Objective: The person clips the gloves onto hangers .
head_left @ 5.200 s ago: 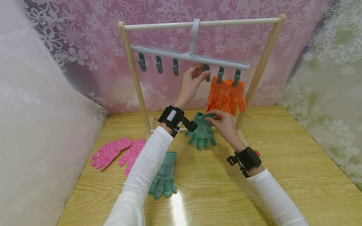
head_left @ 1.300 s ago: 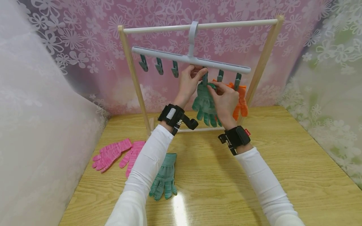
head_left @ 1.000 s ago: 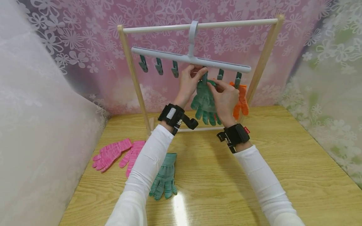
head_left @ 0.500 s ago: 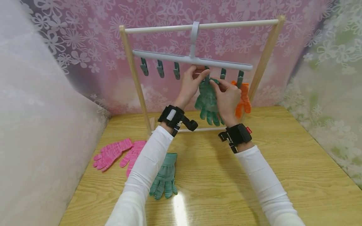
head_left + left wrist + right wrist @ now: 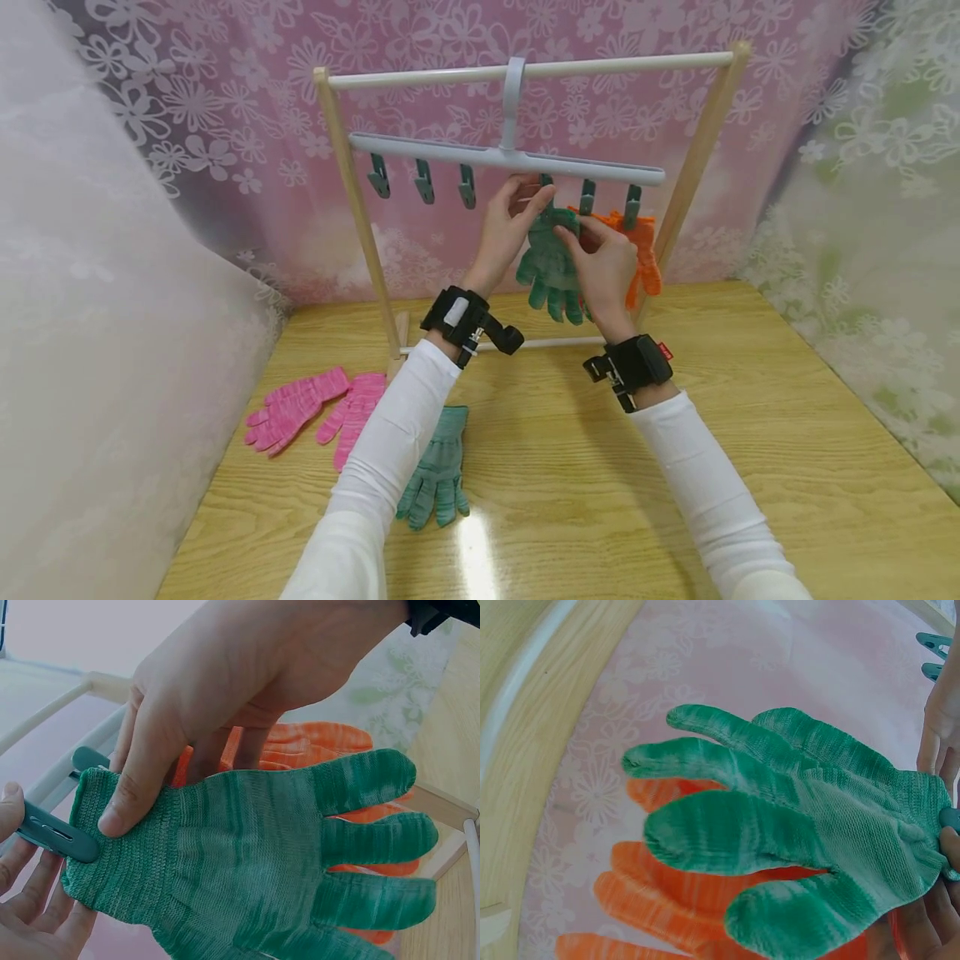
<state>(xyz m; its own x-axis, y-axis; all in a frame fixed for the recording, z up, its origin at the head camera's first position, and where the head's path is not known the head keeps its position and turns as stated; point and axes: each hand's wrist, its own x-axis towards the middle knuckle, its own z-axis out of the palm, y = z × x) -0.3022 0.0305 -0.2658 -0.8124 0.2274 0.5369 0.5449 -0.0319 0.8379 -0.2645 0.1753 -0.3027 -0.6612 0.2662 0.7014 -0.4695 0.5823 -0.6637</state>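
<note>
A green glove (image 5: 551, 267) is held by its cuff in the right hand (image 5: 606, 262), the thumb being laid on the cuff's near face. The glove is suspended fingers-down below the right half of a pale hanger (image 5: 450, 150). A dark clip (image 5: 56, 832) is pinched between the thumb and fingers of the left hand (image 5: 506, 229); its tip is laid over the cuff, but whether the cloth is gripped by it cannot be told.

Orange gloves (image 5: 647, 254), partly hidden by the right hand, are hung from the two clips farther right (image 5: 632, 207). Three more clips (image 5: 424, 183) are carried on the hanger's left half. The hanger is hooked over the white rail (image 5: 420, 77) of a wooden stand (image 5: 362, 233).

On the table (image 5: 585, 500), two pink gloves (image 5: 298, 407) are laid at left; nearer and right of them, a second green glove (image 5: 438, 475) is partly covered by the left sleeve (image 5: 393, 454).
</note>
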